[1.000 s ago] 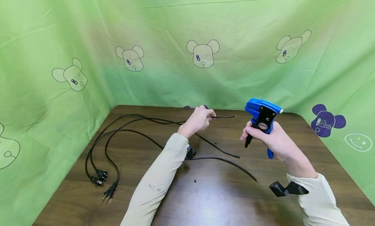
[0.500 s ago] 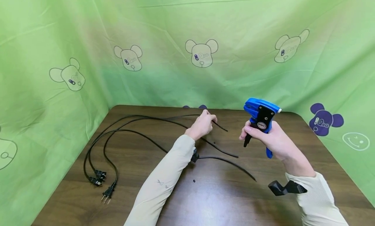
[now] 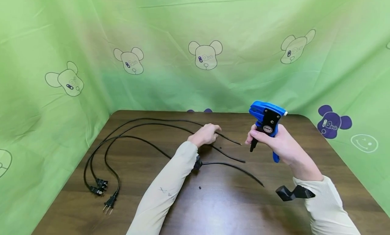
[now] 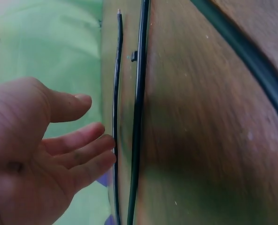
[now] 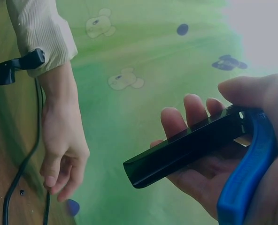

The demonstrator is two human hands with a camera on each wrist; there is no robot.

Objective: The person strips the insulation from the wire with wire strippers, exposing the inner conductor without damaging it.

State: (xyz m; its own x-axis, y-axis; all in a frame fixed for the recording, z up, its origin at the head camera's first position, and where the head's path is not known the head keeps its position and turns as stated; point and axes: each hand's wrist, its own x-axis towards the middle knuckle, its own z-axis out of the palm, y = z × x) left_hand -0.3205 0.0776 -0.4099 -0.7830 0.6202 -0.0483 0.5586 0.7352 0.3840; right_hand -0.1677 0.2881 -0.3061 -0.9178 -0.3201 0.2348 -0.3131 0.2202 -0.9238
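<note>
Head view: I see my left hand (image 3: 204, 136) low on the table (image 3: 213, 208), fingers relaxed and spread beside the cable (image 3: 226, 139), touching it at most. A second ago it held that cable end up in the air; now the cable lies flat. My right hand (image 3: 275, 143) grips the blue stripper (image 3: 265, 121) upright above the table, slightly nearer the left.

A dark wooden counter (image 3: 213, 208) carries 3 black power cords (image 3: 137, 138), their plugs (image 3: 103, 192) lying near its left front corner, cut ends mid-counter.
</note>
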